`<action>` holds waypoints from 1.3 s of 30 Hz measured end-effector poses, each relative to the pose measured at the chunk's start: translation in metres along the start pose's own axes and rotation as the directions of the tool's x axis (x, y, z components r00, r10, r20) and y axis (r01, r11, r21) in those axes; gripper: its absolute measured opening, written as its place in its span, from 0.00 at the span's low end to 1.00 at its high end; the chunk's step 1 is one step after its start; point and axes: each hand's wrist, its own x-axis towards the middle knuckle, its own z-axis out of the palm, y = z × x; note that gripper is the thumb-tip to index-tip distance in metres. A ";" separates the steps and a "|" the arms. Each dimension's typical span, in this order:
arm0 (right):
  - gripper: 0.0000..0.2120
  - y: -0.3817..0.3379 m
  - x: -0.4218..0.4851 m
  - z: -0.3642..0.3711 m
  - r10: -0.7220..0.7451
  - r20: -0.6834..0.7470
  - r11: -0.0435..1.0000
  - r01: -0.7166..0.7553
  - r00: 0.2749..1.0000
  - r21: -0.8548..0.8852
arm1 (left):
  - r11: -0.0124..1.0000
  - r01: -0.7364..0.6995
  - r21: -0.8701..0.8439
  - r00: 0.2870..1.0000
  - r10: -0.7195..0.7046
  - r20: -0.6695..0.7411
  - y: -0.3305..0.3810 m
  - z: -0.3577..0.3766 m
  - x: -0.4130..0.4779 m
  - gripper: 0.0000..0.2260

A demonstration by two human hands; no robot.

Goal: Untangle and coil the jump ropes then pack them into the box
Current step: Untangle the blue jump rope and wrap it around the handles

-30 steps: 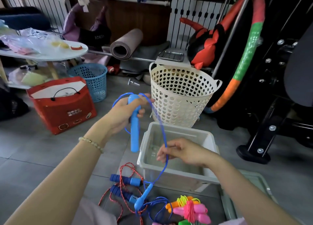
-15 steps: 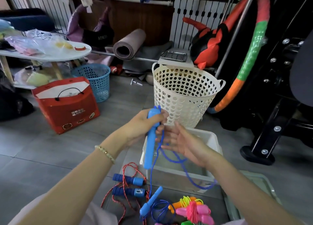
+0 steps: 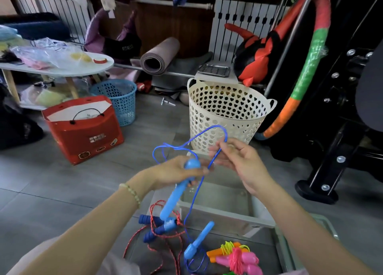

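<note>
My left hand (image 3: pixel 176 171) grips one light-blue handle (image 3: pixel 176 194) of a blue jump rope, the handle pointing down. My right hand (image 3: pixel 238 160) pinches the thin blue cord (image 3: pixel 207 129), which arcs in loops above both hands. The cord runs down to the second blue handle (image 3: pixel 199 240) lying on the floor. Below my hands sits the clear plastic box (image 3: pixel 223 221), with nothing visible inside. A red cord rope with dark-blue handles (image 3: pixel 157 227) lies tangled to its left. Pink and orange ropes (image 3: pixel 238 258) lie bundled at the bottom.
A cream perforated basket (image 3: pixel 228 111) stands just behind the box. A red paper bag (image 3: pixel 83 129) and a blue basket (image 3: pixel 118 100) stand at the left. Black exercise equipment (image 3: pixel 331 150) fills the right. A grey lid (image 3: pixel 323 227) lies beside the box.
My right hand has gone from open beside the handle to pinching the cord and lifting it up. A new loop now arcs above both hands.
</note>
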 end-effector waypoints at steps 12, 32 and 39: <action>0.19 0.031 -0.013 0.010 0.348 0.370 0.937 -0.313 0.861 -0.155 | 0.821 -0.395 -0.413 0.900 0.257 -0.351 0.045 -0.006 -0.003 0.10; 0.25 0.022 -0.002 0.015 0.275 0.279 0.956 -0.291 0.920 0.018 | 0.869 -0.333 -0.365 0.914 0.202 -0.352 0.028 -0.013 -0.007 0.08; 0.07 0.039 -0.011 0.015 0.369 0.366 0.875 -0.186 0.854 -0.447 | 0.754 -0.458 -0.471 0.826 0.165 -0.540 0.035 -0.036 -0.005 0.06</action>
